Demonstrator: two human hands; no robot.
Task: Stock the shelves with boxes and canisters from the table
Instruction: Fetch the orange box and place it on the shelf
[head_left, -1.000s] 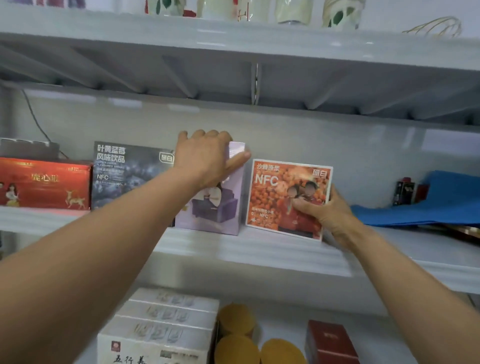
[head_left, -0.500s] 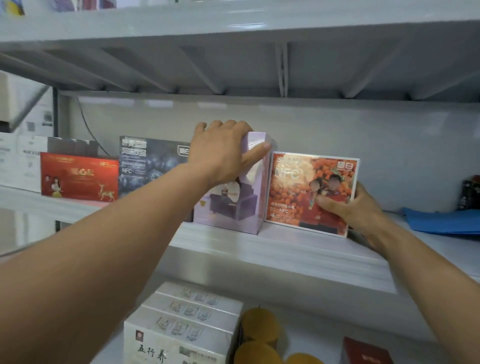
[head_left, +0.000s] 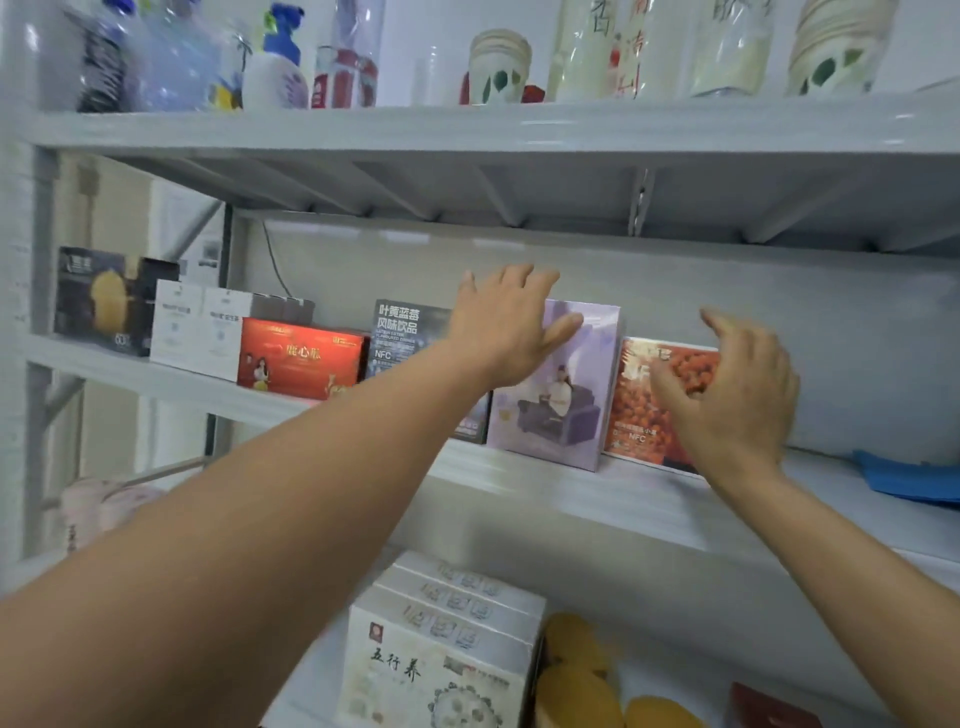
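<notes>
Both splayed, gripping nothing: your left hand (head_left: 506, 325) over the purple box (head_left: 561, 410) mid-frame, right hand (head_left: 730, 400) before the orange box (head_left: 631, 415).

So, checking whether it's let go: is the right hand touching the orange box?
Cannot tell. The head view shows the right hand open in front of the orange box, blurred; any gap is hidden.

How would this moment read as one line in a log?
left hand: open, at top of purple box | right hand: open, before orange box | boxes: upright, side by side, middle shelf
</notes>
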